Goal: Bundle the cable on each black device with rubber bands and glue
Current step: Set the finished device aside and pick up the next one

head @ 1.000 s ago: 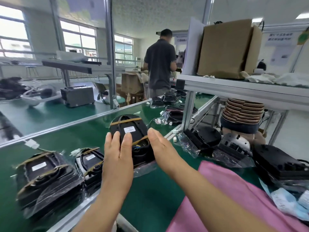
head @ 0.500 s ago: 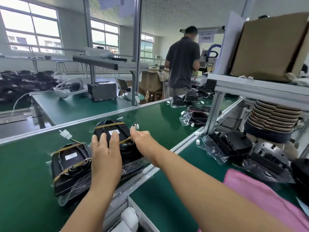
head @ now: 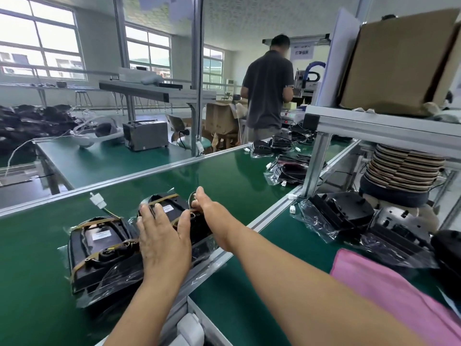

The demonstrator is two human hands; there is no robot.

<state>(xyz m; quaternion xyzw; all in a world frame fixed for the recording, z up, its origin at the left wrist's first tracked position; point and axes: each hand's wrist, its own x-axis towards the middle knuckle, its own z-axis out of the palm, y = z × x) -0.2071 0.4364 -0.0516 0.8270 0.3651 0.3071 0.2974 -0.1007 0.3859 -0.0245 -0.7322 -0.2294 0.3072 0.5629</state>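
head view: left hand [head: 163, 239] lies flat on the black device [head: 174, 203], fingers [head: 156, 217] straight and a little spread, pressing down and gripping nothing. right hand [head: 214, 216] reaches to the device's far right edge. its fingertips [head: 197, 196] bend over something looped there, but whether they pinch it or only touch it cannot be told. the device sits on the green conveyor belt [head: 224, 176], label up, directly under the left palm and fingers. two tan rubber bands [head: 162, 199] cross it, one just beyond the left fingertips and one under the left thumb, so banding on this unit looks done. no glue is visible, so that step cannot be judged. a second device [head: 99, 243] lies off the little-finger side of the left hand, touching or nearly so, also double-banded, with its cable coiled on top and a white connector [head: 96, 199] trailing past its far end. more bagged devices [head: 341, 211] sit well beyond the right hand's outer side with no bands showing, likely work left. the held device's long axis runs along the line of the left fingers, away and slightly left, with the rounded end past the fingertips and the broad end toward the wrist.
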